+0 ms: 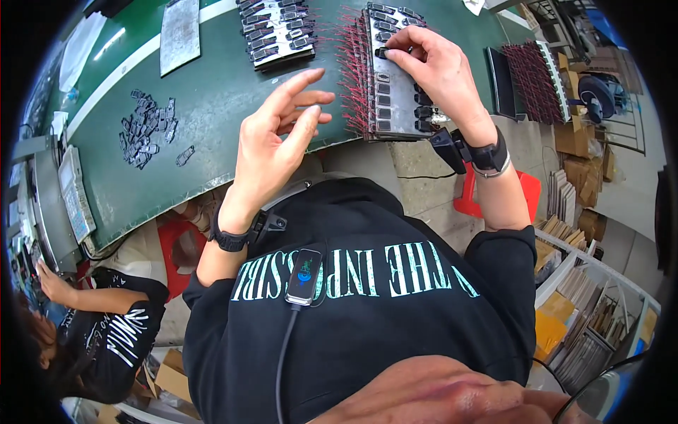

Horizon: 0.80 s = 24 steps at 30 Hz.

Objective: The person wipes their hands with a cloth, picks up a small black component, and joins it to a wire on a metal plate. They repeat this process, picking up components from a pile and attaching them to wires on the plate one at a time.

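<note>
My right hand (443, 74) pinches a small black part (382, 52) between thumb and fingertips, over the near stack of metal plates (403, 92). Rows of small black rectangular pieces lie along both sides of the top plate, and thin red wires (355, 85) stick out from its left side. Left of that stack, my left hand (272, 138) hovers above the green table (212, 120), fingers spread and holding nothing.
A second stack of plates (282, 32) with similar pieces stands farther back. Loose black pieces (147, 127) are heaped on the left, near a bare metal plate (181, 35). Another red-wired stack (534, 81) is at right. A co-worker (106, 332) sits at lower left.
</note>
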### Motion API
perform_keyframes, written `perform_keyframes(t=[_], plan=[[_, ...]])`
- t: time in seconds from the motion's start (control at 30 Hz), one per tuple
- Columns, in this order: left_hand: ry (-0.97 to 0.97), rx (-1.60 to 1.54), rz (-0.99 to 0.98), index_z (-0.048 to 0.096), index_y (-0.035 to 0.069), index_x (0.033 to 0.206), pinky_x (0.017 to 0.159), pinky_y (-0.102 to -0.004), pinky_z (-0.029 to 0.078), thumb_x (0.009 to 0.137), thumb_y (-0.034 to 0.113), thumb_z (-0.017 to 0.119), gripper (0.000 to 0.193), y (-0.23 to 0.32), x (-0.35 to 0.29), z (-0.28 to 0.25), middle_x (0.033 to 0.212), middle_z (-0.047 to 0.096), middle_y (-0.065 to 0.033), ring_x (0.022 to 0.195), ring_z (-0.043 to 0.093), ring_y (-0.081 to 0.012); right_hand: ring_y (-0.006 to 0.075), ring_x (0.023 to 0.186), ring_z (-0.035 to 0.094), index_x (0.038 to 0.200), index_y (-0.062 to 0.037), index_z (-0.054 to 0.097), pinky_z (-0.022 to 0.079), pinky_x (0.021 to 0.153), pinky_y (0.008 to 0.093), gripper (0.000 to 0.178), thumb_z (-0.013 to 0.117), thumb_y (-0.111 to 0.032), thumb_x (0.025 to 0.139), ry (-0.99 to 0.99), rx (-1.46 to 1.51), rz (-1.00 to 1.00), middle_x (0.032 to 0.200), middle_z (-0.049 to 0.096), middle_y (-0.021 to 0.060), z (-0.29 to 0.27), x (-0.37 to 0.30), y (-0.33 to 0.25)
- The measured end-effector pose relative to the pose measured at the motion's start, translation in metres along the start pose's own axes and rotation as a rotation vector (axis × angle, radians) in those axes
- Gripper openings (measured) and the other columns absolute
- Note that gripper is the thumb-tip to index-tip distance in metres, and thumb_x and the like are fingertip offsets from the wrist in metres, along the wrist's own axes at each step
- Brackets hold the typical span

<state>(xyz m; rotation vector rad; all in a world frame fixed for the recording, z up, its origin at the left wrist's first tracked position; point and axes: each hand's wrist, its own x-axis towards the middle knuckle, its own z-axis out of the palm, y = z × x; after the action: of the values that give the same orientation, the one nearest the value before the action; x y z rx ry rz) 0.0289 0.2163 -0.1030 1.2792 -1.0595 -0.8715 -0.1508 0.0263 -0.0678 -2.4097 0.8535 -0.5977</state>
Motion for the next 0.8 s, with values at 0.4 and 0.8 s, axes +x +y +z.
perform_keyframes(t=[0.4,0.8], plan=[[0.185,0.086,-0.067,0.072,0.004,0.114,0.073,-0.0254,0.056,0.097,0.004,0.06,0.021,-0.005,-0.022,-0.015,0.098,0.075,-0.0088,0.086,0.072,-0.015,0.0203,0.082,0.066,0.103,-0.001,0.071,0.051,0.076,0.0294,0.016,0.068,-0.011,0.091,0.081,-0.184,-0.196,0.095,0.068,0.009,-0.003,-0.003,0.001],[0.538,1.217,-0.051,0.073,0.008,0.103,0.08,-0.0375,0.053,0.088,0.015,0.069,0.017,-0.011,-0.071,-0.121,0.099,0.069,-0.0074,0.09,0.067,-0.0275,0.0216,0.082,0.063,0.1,0.0002,0.063,0.05,0.075,0.032,0.012,0.066,-0.006,0.091,-0.214,-0.129,-0.094,0.089,0.062,0.0107,-0.019,-0.014,-0.013]])
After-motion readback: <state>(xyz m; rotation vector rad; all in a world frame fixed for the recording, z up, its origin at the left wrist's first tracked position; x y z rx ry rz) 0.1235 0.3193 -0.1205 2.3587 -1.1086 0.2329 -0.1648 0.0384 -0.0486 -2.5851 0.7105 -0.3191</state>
